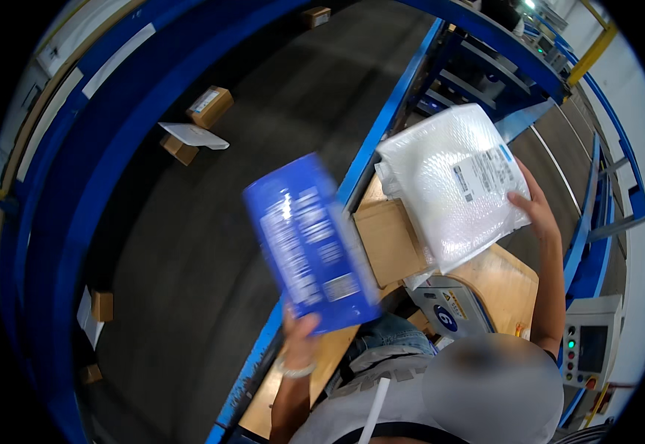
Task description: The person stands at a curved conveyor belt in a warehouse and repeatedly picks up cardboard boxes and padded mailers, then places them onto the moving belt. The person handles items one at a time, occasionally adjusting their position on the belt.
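My left hand (300, 342) grips the lower end of a blue package (311, 244) with white print, its thumb over the near edge. The package is tilted and slightly blurred, held up over the edge of the dark belt. On the other side, my right hand (536, 201) is closed on the right edge of a bubble mailer (452, 185), clear-white and puffy, with a shipping label facing up. Between the two parcels a brown cardboard box (389, 243) shows, partly covered by the mailer. Whether the box touches the mailer I cannot tell.
A wide dark conveyor belt (263, 111) runs along my left, edged by a blue rail (389, 122). Small boxes (210, 107) and a white envelope (193, 135) lie on its far side. A wooden work surface (504, 275) is before me; a control panel (593, 344) stands at right.
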{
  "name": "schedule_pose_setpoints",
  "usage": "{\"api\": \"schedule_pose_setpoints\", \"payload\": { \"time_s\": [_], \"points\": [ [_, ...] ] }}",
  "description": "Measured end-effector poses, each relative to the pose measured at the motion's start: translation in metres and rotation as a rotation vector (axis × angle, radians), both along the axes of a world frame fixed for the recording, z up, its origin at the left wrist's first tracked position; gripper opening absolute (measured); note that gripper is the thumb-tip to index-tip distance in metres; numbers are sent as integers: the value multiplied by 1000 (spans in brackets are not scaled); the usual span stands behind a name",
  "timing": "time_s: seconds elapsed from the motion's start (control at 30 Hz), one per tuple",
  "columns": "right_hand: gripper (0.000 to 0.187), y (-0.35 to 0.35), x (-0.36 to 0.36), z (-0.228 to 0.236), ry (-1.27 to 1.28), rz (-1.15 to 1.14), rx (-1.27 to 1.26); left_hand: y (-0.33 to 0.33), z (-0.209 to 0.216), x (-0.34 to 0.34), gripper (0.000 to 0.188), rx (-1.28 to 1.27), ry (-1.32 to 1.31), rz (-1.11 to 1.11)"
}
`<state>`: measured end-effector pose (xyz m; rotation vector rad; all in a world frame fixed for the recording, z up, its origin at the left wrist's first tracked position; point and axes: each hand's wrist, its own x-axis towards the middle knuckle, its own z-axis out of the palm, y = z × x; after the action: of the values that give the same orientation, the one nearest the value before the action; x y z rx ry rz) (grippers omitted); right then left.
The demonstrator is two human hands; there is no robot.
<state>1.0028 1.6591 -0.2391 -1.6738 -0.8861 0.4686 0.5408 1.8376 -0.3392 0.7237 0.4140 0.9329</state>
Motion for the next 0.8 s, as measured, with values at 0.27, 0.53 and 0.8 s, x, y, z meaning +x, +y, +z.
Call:
{"api": "schedule_pose_setpoints", "payload": {
  "time_s": [0.27, 0.53, 0.8],
  "points": [
    [42, -4, 95, -77, -815, -180, -507, -57, 15, 221, 103, 1213, 922, -3],
    [57, 165, -40, 32, -624, 290, -251, -18, 17, 207, 101, 1057, 859, -217],
    [93, 510, -221, 24, -18, 941, -683, 187, -27, -2, 49, 474, 520, 55]
  ]
}}
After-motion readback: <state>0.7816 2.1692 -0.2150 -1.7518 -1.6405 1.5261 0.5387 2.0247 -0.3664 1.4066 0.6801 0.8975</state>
